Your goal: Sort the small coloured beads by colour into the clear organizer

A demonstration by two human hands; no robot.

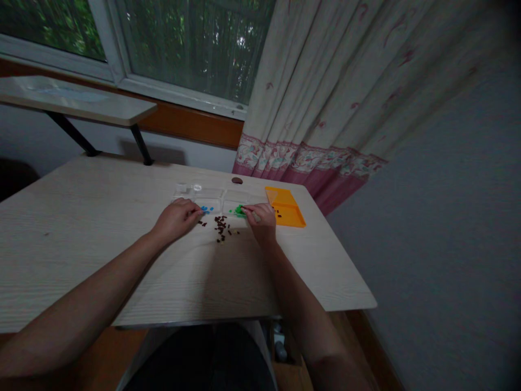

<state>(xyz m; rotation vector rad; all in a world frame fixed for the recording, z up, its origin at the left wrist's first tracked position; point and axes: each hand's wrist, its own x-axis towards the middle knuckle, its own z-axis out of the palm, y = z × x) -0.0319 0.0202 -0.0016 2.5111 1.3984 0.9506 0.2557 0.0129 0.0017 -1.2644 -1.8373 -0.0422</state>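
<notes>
My left hand (178,218) rests at the near edge of a clear plastic compartment tray (209,192), its thumb and fingers pinched together beside small blue pieces (207,209). Whatever lies between those fingertips is too small to make out. Over a little heap of green pieces (239,210) in the tray, my right hand (262,220) has its fingers drawn together, and what they pinch is hidden. On the table between the hands lies a loose scatter of small dark brown pieces (221,227), with a few pale ones among them.
An open yellow plastic case (291,214) with a few dark pieces in it lies right of my right hand. A raised shelf (77,100) on black legs stands at the back left of the wooden table (101,228). A curtain (309,130) hangs behind the table's right end.
</notes>
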